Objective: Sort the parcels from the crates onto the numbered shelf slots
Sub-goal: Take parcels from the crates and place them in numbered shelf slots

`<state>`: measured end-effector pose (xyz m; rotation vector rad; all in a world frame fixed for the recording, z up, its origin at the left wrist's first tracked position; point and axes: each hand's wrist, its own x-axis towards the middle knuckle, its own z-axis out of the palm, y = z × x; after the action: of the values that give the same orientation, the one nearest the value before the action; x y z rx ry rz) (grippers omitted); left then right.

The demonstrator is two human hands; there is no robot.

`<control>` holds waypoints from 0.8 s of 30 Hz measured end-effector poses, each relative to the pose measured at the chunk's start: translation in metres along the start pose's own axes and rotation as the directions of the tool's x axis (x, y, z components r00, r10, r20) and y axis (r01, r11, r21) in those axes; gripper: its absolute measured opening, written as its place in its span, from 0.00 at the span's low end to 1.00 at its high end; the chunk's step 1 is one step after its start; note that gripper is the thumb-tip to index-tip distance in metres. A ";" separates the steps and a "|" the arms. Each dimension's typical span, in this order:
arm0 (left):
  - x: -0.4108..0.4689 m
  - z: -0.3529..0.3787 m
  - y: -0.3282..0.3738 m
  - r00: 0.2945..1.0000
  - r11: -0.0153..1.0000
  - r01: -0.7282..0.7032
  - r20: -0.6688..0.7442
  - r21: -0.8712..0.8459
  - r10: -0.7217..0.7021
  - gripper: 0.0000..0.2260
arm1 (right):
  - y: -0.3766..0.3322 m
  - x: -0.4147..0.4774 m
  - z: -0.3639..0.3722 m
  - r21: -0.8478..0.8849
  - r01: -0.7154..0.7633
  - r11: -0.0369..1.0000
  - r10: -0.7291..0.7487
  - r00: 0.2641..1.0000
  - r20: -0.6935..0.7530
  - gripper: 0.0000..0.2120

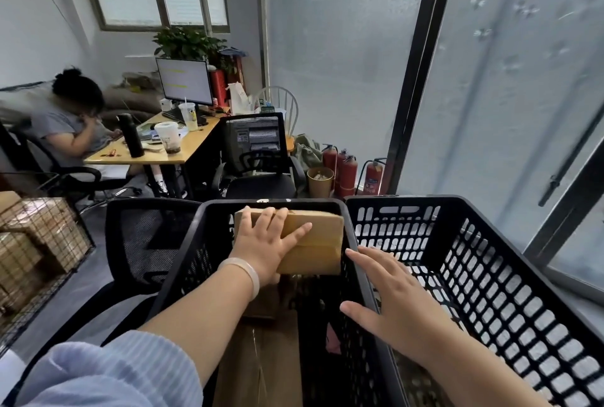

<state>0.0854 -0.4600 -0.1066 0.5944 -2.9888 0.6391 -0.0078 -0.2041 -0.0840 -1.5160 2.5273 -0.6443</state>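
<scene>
As the left hand (266,243) presses flat on the parcel (322,243), the right hand (395,302) hovers spread.

Matt cardboard parcel (313,236); perforated black plastic crate (183,263).
</scene>
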 end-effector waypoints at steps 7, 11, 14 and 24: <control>-0.022 -0.047 -0.037 0.918 0.563 0.231 -0.015 -0.794 -0.397 0.53 | 0.001 0.004 -0.006 0.135 -0.046 0.990 0.049 0.999 -0.018 0.40; -0.047 -0.058 -0.029 0.938 -0.156 0.023 0.076 -0.988 -0.340 0.46 | -0.010 0.016 -0.006 0.296 -0.058 0.953 0.079 0.995 -0.059 0.44; -0.066 -0.056 -0.015 0.926 -0.314 0.008 0.125 -0.949 -0.356 0.44 | -0.013 0.023 -0.013 0.482 -0.054 0.874 0.115 0.989 -0.097 0.47; -0.096 -0.083 0.032 0.834 -0.513 -0.125 0.190 -0.849 -0.518 0.29 | -0.008 0.020 -0.023 0.896 -0.170 0.410 0.099 0.985 0.142 0.56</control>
<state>0.1580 -0.3656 -0.0534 0.6161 -1.4360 -1.7294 -0.0179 -0.2180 -0.0578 -0.8414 1.6068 -1.5579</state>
